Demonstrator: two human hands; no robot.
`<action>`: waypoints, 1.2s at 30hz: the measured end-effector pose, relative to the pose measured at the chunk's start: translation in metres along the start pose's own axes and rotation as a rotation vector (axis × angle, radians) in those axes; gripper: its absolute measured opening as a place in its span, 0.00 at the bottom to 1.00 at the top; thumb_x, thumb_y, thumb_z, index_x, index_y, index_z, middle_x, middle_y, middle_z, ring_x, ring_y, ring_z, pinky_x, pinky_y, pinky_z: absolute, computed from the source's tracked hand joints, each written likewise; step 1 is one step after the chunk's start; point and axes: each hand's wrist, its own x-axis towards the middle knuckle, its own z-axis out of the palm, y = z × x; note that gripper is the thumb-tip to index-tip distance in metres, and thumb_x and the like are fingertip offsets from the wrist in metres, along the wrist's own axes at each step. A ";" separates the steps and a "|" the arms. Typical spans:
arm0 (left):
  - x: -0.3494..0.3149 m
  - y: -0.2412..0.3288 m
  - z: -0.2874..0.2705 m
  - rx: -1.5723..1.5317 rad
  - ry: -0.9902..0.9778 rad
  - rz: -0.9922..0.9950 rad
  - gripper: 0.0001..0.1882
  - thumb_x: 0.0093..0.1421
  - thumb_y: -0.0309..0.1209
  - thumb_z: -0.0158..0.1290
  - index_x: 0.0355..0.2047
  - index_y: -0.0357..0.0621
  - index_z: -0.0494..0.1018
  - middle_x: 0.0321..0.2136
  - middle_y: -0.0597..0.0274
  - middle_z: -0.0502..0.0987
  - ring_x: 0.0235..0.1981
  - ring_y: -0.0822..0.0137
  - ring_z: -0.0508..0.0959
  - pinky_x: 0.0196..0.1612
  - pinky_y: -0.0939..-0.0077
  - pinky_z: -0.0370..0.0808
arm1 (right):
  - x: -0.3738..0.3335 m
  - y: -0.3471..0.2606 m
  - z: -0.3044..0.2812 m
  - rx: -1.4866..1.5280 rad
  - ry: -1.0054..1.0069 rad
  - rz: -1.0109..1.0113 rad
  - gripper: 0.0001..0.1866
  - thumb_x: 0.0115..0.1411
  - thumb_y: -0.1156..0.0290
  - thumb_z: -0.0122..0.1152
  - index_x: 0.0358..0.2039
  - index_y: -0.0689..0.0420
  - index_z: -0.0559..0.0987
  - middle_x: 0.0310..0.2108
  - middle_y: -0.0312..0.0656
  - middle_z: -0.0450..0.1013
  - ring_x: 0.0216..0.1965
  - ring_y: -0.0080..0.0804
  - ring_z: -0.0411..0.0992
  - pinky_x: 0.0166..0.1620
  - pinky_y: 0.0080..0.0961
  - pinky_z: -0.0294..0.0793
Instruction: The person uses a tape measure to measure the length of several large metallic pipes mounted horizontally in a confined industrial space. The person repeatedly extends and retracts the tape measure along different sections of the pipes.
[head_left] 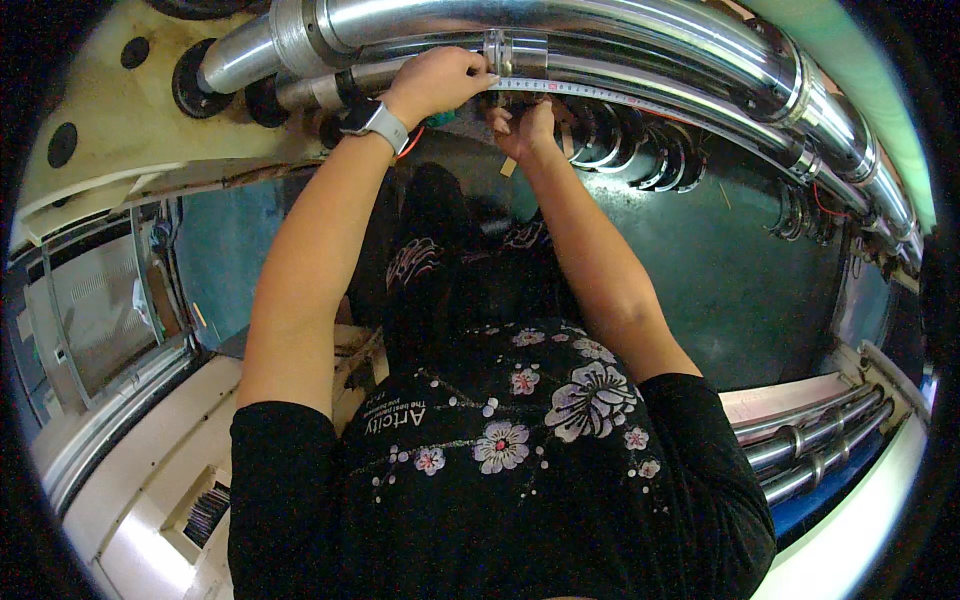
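Note:
A white measuring tape (580,91) lies lengthwise along a polished metal shaft (640,80). At the tape's left end, my left hand (437,80) has thumb and fingers pinched together on it; a smartwatch with a grey band (384,122) is on that wrist. Right beside those fingertips, a shiny ring-shaped collar (500,50) sits around the shaft. My right hand (527,130) is raised just under the collar and the tape, its fingers curled upward. What those fingers hold, if anything, is hidden from this view.
A thicker roller (560,22) runs above the shaft, ending at a cream machine frame (110,110) on the left. Several curved metal rings (660,160) hang below right. More rollers (820,440) lie at the lower right, and a pale panel (150,500) stands lower left.

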 end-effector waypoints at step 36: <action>-0.003 0.025 -0.012 0.106 0.053 -0.122 0.18 0.50 0.49 0.47 0.23 0.48 0.74 0.20 0.58 0.74 0.24 0.55 0.74 0.27 0.64 0.69 | 0.007 -0.005 -0.010 -0.037 0.076 0.023 0.28 0.58 0.46 0.21 0.39 0.56 0.64 0.25 0.43 0.65 0.17 0.31 0.59 0.14 0.22 0.55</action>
